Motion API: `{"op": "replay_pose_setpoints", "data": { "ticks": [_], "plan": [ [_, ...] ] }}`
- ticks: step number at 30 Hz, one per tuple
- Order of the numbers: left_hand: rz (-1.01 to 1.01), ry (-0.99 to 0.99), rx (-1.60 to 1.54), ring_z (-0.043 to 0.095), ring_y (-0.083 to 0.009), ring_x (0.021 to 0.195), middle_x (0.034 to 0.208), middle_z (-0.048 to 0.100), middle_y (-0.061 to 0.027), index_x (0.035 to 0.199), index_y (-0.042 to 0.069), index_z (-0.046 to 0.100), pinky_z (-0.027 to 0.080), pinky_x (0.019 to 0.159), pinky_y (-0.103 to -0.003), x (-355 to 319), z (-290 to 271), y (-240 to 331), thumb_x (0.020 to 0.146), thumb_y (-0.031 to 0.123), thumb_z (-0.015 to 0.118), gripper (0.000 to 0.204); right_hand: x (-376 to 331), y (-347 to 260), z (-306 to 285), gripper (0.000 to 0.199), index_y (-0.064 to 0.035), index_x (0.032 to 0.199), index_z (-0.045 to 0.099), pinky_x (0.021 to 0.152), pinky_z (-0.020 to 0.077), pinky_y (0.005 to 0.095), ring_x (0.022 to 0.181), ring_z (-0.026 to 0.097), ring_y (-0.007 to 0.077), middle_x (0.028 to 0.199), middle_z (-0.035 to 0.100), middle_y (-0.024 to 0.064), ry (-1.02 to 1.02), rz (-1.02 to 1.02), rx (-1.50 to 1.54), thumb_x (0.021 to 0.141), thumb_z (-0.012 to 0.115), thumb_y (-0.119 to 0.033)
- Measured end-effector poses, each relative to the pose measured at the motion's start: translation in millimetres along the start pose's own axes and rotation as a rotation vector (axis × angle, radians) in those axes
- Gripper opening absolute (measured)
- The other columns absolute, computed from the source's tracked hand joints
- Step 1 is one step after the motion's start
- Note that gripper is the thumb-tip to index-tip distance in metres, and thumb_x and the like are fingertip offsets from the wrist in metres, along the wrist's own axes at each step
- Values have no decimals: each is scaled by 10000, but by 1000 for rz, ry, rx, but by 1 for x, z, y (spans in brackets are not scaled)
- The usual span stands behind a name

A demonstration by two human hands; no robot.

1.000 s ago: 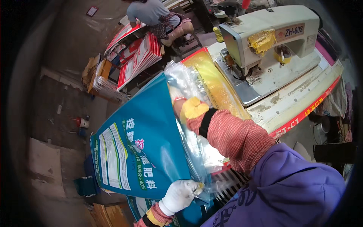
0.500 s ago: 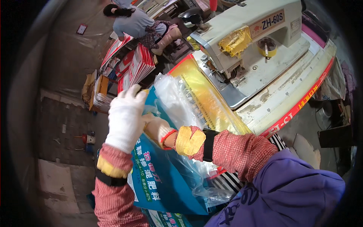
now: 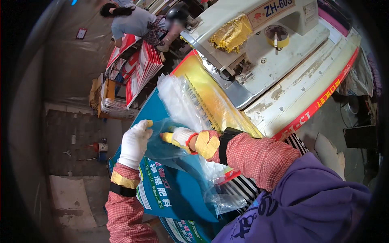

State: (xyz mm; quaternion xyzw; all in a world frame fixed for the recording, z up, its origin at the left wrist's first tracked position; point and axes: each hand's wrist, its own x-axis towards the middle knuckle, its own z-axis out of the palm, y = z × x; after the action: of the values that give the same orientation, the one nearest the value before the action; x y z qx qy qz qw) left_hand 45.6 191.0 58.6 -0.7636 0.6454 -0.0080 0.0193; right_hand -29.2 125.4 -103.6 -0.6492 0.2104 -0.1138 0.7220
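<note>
2 hands [image 3: 162, 141] w/ 1 teal sack [image 3: 174, 190]

1. Work table [image 3: 308, 87]: pale, worn top, paint scuffed in patches; red strip along its front edge.
2. Sewing machine [image 3: 259, 36]: cream-coloured, stands on the table top, with yellow foil taped to its arm.
3. Yellow sack [image 3: 210, 91]: lies flat across the table's left end, beside the machine base.
4. Clear plastic liner [image 3: 178, 97]: rests on the yellow sack.
</note>
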Motion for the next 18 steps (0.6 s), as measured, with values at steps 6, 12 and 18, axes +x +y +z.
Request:
{"op": "replay_pose_setpoints", "data": {
  "ticks": [6, 12, 18],
  "plan": [
    [-204, 19, 472, 618, -297, 773, 869, 625, -150, 1218, 84, 479, 493, 669, -378, 24, 15, 10, 795, 108, 572, 434, 4, 7, -4, 510, -25, 1105, 563, 855, 413, 403, 1020, 544, 360, 1071, 587, 218, 83, -11, -98, 818, 497, -442],
    [-119, 113, 876, 656, -264, 678, 707, 644, -94, 733, 94, 657, 518, 563, -379, 58, 16, -8, 770, 93, 524, 139, 10, 1, 23, 275, -49, 945, 610, 737, 474, 404, 877, 605, 312, 930, 627, 171, -335, -254, -905, 769, 533, -245],
    [27, 535, 1253, 553, -179, 861, 859, 568, -51, 816, 91, 601, 419, 750, -333, 118, -72, 30, 778, 141, 523, 100, -88, 57, 121, 175, -6, 731, 627, 582, 510, 400, 631, 619, 302, 714, 636, 148, 1122, 998, -1911, 766, 598, -175]
  ]
}}
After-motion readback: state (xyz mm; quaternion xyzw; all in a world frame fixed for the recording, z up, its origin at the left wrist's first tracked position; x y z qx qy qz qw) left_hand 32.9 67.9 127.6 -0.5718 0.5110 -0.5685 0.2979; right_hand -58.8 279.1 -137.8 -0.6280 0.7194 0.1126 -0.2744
